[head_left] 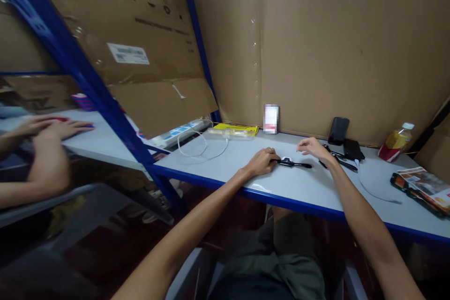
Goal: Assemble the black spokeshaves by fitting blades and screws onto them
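Observation:
A black tool with two slim handles and a pale plate at its middle [286, 162] lies on the grey-white table [218, 168]. My left hand [262, 161] is closed round the tool's left handle, while its right handle sticks out uncovered. Above and to the right of the tool, my right hand [313, 147] is raised with thumb and fingertips pinched; something tiny may be between them, too small to make out. Further black tools [342, 161] lie behind my right wrist, partly hidden by it.
A propped phone [271, 118], dark phone [339, 130], black pouch [353, 150] and bottle [395, 143] stand or lie at the back. Packaged tools [422, 192] lie right. A white cable [197, 155] and power strip [181, 133] are left, beyond them another person's hands [58, 126].

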Demonstrator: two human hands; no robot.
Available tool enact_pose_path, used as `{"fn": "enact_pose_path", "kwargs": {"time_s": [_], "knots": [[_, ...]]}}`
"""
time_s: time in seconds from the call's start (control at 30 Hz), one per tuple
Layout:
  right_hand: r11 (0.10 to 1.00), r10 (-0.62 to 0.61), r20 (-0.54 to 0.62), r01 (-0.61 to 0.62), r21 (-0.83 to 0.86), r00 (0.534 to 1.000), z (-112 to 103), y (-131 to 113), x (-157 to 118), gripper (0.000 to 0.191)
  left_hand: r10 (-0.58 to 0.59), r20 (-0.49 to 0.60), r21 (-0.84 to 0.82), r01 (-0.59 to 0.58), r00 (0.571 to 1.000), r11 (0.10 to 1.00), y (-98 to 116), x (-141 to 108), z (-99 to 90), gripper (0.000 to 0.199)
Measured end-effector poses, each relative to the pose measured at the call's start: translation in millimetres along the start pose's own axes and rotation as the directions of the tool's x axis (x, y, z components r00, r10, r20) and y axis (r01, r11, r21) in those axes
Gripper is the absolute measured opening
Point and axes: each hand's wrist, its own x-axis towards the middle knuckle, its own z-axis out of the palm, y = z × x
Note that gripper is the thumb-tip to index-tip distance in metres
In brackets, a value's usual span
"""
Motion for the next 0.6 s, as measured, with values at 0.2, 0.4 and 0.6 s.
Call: {"fn": "enact_pose_path", "kwargs": {"time_s": [0.2, 0.4, 0.6], "knots": [[0.993, -0.106, 0.135, 0.112, -0.037, 0.985, 32, 8, 8, 0.021, 0.022, -0.009, -0.004, -0.022, 1.0, 1.0, 2, 0, -0.1, 0.032], [0.993, -0.07, 0.155, 0.083, -0.079, 0.985, 40, 18, 13, 0.023, 0.012, -0.009, 0.0, -0.012, 1.0, 1.0, 2, 0, 0.2, 0.033], [0.984, -0.048, 0.047, 0.056, -0.17, 0.998, 45, 18, 12, 0.015, 0.005, -0.007, 0.0, -0.005, 1.0, 1.0, 3, 0, -0.1, 0.033]]}}
